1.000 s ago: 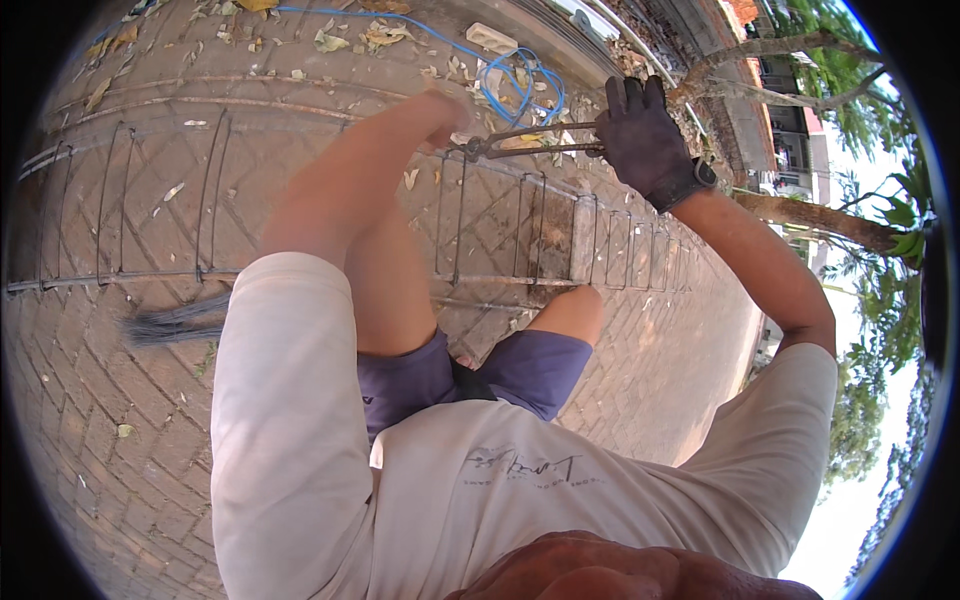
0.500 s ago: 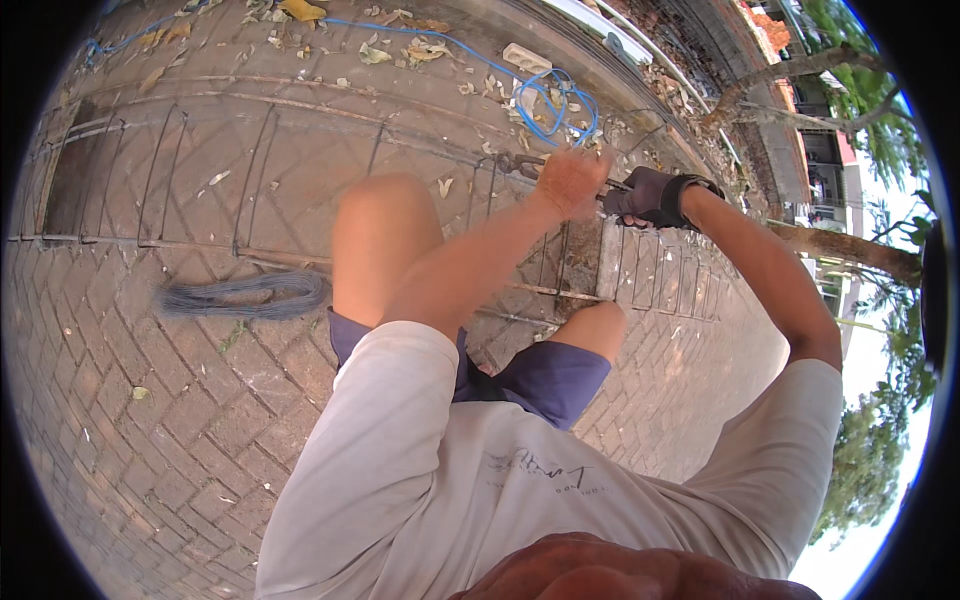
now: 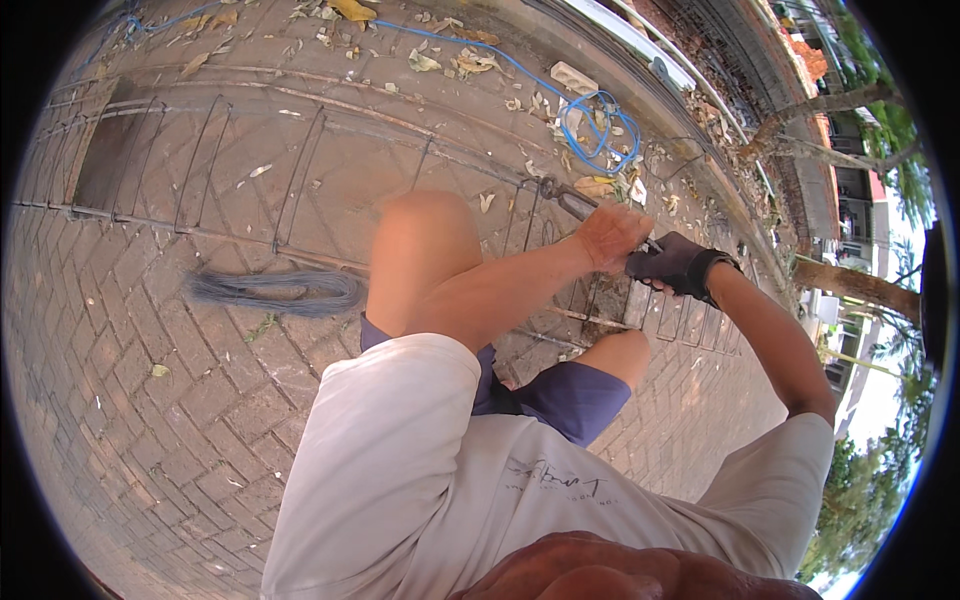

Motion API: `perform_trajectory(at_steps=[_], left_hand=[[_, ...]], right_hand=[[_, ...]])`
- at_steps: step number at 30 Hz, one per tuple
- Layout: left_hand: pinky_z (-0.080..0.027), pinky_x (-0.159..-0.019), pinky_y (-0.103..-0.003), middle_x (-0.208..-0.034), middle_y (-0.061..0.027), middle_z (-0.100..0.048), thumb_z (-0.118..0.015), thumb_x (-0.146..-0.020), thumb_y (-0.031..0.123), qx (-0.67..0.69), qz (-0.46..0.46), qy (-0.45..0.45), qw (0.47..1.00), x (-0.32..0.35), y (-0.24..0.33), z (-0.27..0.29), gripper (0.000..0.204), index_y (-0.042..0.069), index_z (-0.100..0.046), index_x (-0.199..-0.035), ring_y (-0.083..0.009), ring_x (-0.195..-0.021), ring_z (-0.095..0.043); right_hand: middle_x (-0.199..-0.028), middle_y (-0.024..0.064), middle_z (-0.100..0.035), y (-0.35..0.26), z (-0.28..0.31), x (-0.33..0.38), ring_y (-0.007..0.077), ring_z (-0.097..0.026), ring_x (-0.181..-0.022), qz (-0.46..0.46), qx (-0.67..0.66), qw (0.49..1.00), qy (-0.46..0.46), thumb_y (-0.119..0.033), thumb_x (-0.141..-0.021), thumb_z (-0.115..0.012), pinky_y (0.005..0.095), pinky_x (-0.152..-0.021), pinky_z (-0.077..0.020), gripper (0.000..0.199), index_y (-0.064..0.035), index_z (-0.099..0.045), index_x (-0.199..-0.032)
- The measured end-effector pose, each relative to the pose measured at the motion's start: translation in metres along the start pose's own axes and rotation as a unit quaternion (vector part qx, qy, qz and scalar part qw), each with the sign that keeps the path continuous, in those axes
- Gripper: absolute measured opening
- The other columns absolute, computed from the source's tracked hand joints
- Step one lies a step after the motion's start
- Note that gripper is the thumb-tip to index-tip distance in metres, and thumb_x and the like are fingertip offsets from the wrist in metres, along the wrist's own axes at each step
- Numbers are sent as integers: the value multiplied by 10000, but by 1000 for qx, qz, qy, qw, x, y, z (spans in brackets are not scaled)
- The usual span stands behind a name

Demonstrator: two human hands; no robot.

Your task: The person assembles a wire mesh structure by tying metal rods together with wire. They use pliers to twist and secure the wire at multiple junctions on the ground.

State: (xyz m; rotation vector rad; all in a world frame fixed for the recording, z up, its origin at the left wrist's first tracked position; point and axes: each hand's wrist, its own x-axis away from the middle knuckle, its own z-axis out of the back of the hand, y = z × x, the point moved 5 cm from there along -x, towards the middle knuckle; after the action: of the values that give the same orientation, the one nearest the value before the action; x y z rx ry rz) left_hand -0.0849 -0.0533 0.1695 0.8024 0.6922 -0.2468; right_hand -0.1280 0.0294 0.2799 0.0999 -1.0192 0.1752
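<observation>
A: Head view, entry one. We squat on the brick paving (image 3: 130,400) over a long rebar cage (image 3: 300,180) lying on its side. Our bare left hand (image 3: 612,236) is clenched around the shaft of a metal tool (image 3: 560,197), and the gloved right hand (image 3: 672,266) is closed on the same tool's handle end, just behind the left.

B: Tool tip position?

A: Its hooked end sits at a crossing of a stirrup and a long bar, near our left knee (image 3: 425,225). Whether tie wire is already caught in the hook, we cannot tell; too small.

B: Our judgement for a good tie: keep the left hand as the pivot, turn from the right wrist, and hold the stirrup square to the bar while twisting. Over-twisting would likely snap thin wire.

A: Noted. The coil of tie wire (image 3: 275,292) lies on the paving to our left, well apart from both hands. A blue cord (image 3: 600,125) loops beyond the cage among dry leaves.
</observation>
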Motion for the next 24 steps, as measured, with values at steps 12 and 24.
perform_trajectory(at_steps=[12,24], left_hand=[[-591,-834,-545,-959,-240,-750,-746,-690,58,95,145,-137,975,-57,-40,12,396,10,-726,-1083,-452,-995,-741],[-581,-795,-524,-886,-169,-739,-799,-727,138,40,99,-96,990,-29,0,0,260,64,-684,-948,-367,-958,-755]], right_hand=[[-1106,274,-762,-53,44,23,394,-755,-992,218,569,703,366,-178,-920,-707,548,-1002,-551,295,-2,-737,-1155],[-981,123,-780,-9,34,4,232,-735,-856,-79,107,991,-27,-388,-900,-777,424,-797,-581,388,-20,-753,-1021]])
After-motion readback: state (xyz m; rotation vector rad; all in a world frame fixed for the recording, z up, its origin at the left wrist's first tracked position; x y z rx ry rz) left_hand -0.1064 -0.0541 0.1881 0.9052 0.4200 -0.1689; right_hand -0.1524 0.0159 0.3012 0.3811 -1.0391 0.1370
